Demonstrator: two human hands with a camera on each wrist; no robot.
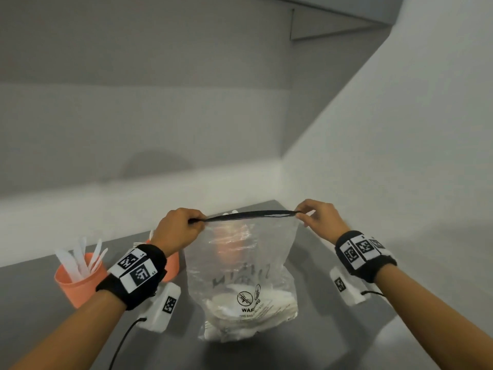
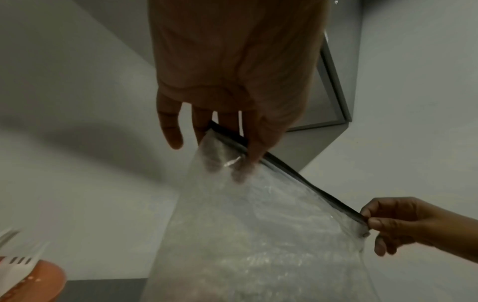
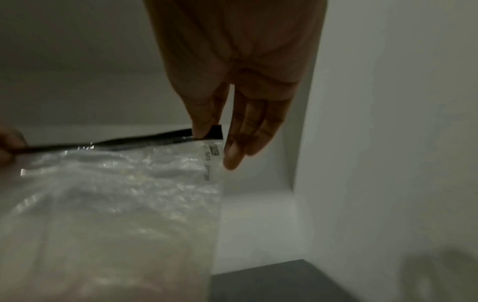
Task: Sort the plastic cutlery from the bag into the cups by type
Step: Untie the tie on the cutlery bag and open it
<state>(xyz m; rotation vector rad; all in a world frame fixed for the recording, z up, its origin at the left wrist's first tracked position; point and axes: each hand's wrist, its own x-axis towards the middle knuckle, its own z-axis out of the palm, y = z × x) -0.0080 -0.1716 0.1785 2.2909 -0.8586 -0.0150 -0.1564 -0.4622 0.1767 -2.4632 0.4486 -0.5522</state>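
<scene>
Two forearms in black wristbands with printed square markers reach forward over a grey tabletop (image 1: 333, 343), where a crinkled clear plastic bag (image 1: 240, 276) with a black zip strip (image 1: 250, 214) stands upright between them. White plastic cutlery (image 1: 226, 308) lies heaped in the bottom of the bag, well below both hands. Left hand (image 1: 180, 228) curls tightly round the left end of the strip; right hand (image 1: 318, 217) pinches the right end between thumb and forefinger, its other fingers loosely spread. Held taut, the strip runs straight from left to right at hand height, and the mouth appears flattened, barely parted. Judging by this, the next reach must go straight down through that mouth, so one hand would have to let go or the mouth be spread first; each hand sits equally near the opening.

Small white blocks with square markers, the left one (image 1: 162, 308) trailing a black cable, lie on the table either side of the bag. Just left of the left wrist, an orange plastic cup (image 1: 77, 284) holds white plastic knives (image 1: 80, 257). Behind that wrist a second orange cup (image 1: 172, 265) is mostly hidden; the left wrist view shows fork tines (image 2: 18, 263) above an orange rim. A third orange shape shows faintly through the bag. Pale walls close off the corner beyond.
</scene>
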